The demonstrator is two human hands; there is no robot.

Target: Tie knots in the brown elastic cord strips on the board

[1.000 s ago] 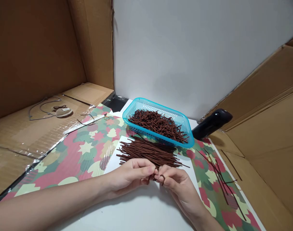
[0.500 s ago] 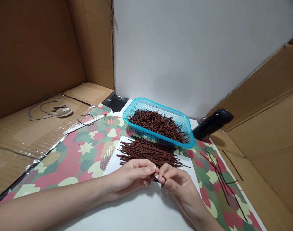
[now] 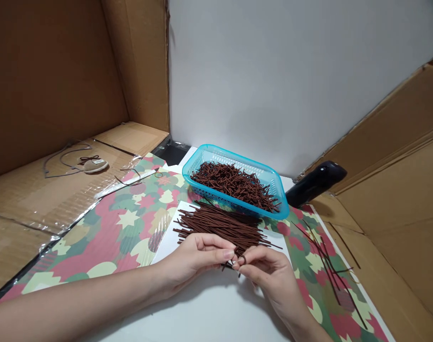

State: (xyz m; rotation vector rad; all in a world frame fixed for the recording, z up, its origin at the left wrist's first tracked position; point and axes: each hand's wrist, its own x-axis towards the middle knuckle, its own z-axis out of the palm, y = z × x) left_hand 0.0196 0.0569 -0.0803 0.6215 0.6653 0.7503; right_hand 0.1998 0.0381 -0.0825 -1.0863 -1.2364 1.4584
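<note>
I've got my left forearm (image 3: 95, 304) coming in bare from the lower left of the frame, slanting up toward the centre. My left hand (image 3: 197, 259) sits palm inward, fingers curled, thumb and forefinger pinched tight. My right hand (image 3: 269, 275) rises from the bottom edge, right of centre, wrist bent, fingers folded, pinching too. Both sets of fingertips (image 3: 230, 254) meet just below mid-frame.

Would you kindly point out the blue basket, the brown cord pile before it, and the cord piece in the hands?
blue basket (image 3: 281, 209): head view, near right rim corner.
brown cord pile (image 3: 220, 225): head view, pile's middle.
cord piece (image 3: 243, 258): head view, its loop.
</note>
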